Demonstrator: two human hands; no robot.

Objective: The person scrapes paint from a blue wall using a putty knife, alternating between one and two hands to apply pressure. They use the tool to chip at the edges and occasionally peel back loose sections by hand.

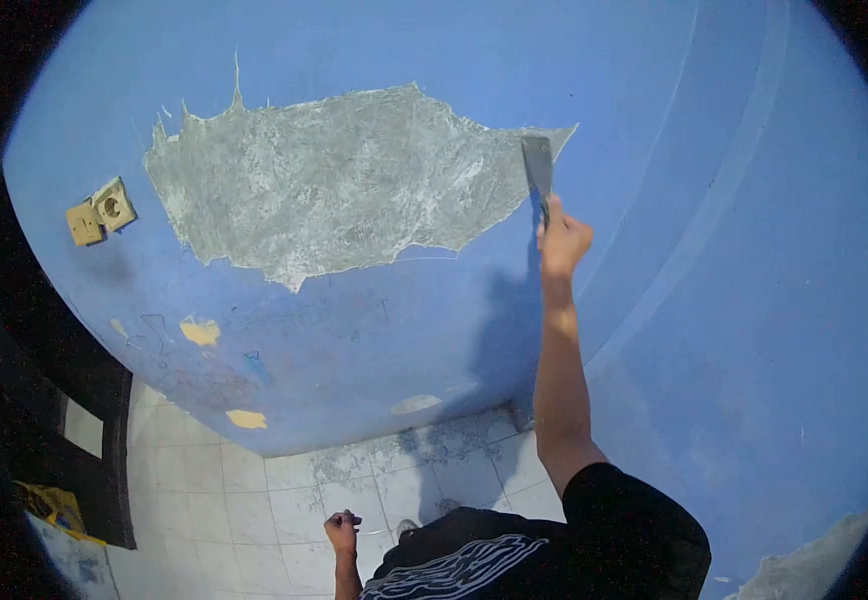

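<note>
My right hand is wrapped round the handle of a scraper, arm stretched up to the wall. The scraper's wide metal blade points upward at the right end of a bare grey patch, close to its pointed corner. Blue paint with ragged, peeling edges surrounds this patch on the wall. Low down by my body, my left hand has its fingers curled in. A small dark purplish bit shows at those fingers, too small to name.
A wall socket and switch hang tilted at the left. Grey paint flakes litter the white tiled floor along the wall's foot. A dark doorway and a yellow bag-like thing are at lower left. Another grey patch is at lower right.
</note>
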